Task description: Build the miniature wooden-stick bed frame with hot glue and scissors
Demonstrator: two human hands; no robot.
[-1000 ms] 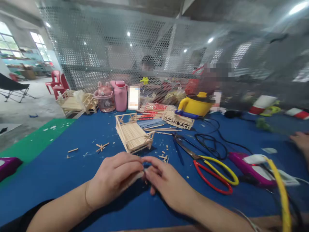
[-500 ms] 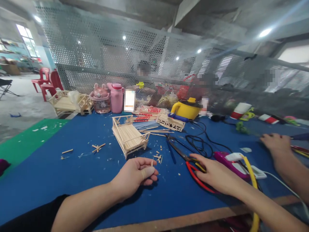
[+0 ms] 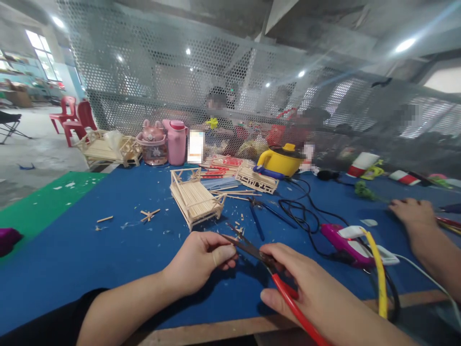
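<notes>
My left hand (image 3: 201,254) is closed in a pinch, with a bandage-like strip round the thumb. A short wooden stick was visible between its thumb and finger a moment ago; the scissor blades now mostly cover that spot. My right hand (image 3: 298,278) grips red-handled scissors (image 3: 264,257), whose parted blades reach to the left fingertips. Just beyond stands a small model bed of wooden sticks (image 3: 196,199). Small stick offcuts (image 3: 238,230) lie behind the blades, and blue-handled pliers (image 3: 256,221) rest to their right.
A small stick cross (image 3: 149,215) and a loose stick (image 3: 104,219) lie at left. Farther back are stick bundles (image 3: 219,168), a pink jug (image 3: 176,144) and a yellow pot (image 3: 283,161). A purple power strip (image 3: 345,245) with cables and another person's hand (image 3: 414,216) are at right.
My right hand has picked up the scissors from the table and brought them left to my left fingertips, blades opened. My left hand has stayed nearly in place.
</notes>
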